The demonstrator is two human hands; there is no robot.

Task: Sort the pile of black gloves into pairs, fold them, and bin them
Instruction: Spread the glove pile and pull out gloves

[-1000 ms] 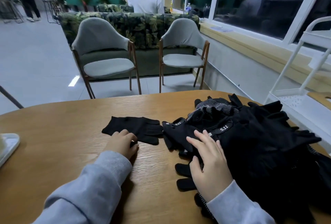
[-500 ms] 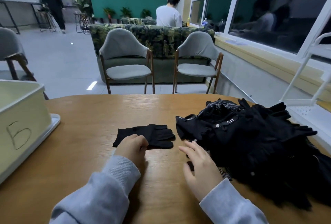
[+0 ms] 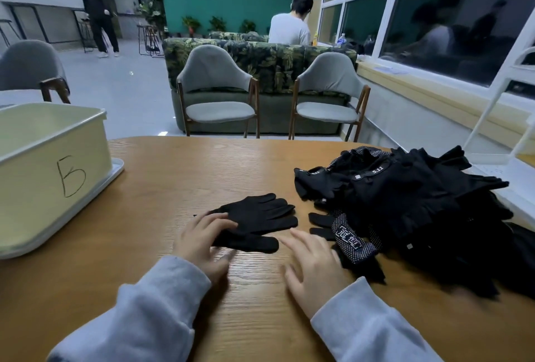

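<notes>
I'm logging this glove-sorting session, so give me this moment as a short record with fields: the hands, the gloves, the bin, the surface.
left hand: open, fingers resting on the cuff end of the separated gloves
right hand: open, flat on the table, holding nothing
separated gloves: plain black, lying flat, apart from the pile
glove pile: unsorted heap on the right, some with 5.11 tags
bin: pale, open-topped, marked "B", far left on a tray; inside not visible
table: round, wooden
</notes>
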